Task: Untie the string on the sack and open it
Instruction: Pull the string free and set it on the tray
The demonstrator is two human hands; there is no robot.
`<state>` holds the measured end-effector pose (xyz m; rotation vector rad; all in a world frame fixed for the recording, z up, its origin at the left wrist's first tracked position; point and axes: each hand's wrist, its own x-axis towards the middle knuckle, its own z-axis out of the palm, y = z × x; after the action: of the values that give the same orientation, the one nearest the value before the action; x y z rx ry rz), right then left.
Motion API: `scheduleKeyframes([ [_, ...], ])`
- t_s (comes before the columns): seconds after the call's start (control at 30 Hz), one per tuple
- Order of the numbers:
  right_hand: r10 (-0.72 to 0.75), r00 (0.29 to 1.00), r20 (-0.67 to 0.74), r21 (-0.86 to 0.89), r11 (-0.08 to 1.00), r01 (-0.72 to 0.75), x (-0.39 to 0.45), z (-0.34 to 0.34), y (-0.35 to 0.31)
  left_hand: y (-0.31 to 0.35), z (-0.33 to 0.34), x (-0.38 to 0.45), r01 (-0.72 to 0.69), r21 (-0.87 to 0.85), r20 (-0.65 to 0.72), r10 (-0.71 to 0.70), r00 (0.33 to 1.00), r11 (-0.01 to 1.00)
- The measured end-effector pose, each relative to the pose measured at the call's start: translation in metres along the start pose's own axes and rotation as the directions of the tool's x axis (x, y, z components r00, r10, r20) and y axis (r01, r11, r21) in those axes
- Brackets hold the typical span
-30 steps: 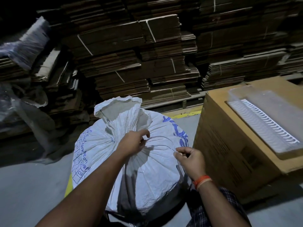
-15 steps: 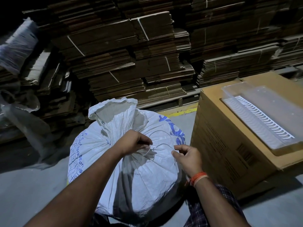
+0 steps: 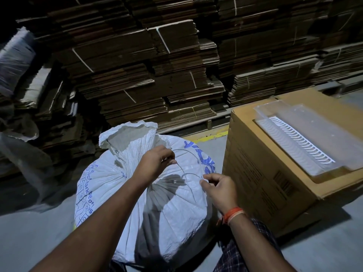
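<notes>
A full white woven sack with blue print stands on the floor in front of me. Its neck is gathered and flares open at the top. A thin pale string loops loosely in the air beside the neck. My left hand pinches one part of the string right at the gathered neck. My right hand, with an orange band at the wrist, pinches the other end of the string lower and to the right, over the sack's shoulder.
A large brown carton stands close on the right with a clear plastic tray on top. Stacks of flattened cardboard fill the background. Plastic-wrapped bundles lie at the left. Grey floor surrounds the sack.
The string has come loose from the neck and now hangs in wide loops between my hands. My right hand has closed on its end; my left hand lifted slightly.
</notes>
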<state>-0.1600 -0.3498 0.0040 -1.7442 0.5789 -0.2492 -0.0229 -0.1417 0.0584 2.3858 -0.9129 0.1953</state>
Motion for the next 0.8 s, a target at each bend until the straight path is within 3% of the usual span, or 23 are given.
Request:
scheduleKeyframes([
  [0.4, -0.205, 0.956, -0.209, -0.324, 0.937, 0.13, -0.005, -0.097, -0.066, 0.078, 0.015, 0.057, -0.162, -0.161, -0.172, 0.134, 0.976, 0.973],
  [0.53, -0.221, 0.932, -0.288, -0.374, 0.922, 0.104, -0.004, -0.136, -0.079, 0.11, 0.027, 0.087, -0.2, -0.247, -0.172, 0.16, 0.972, 0.948],
  [0.8, -0.25, 0.887, -0.387, -0.43, 0.9, 0.066, 0.014, -0.196, -0.096, 0.17, 0.049, 0.142, -0.219, -0.254, -0.136, 0.189, 0.972, 0.942],
])
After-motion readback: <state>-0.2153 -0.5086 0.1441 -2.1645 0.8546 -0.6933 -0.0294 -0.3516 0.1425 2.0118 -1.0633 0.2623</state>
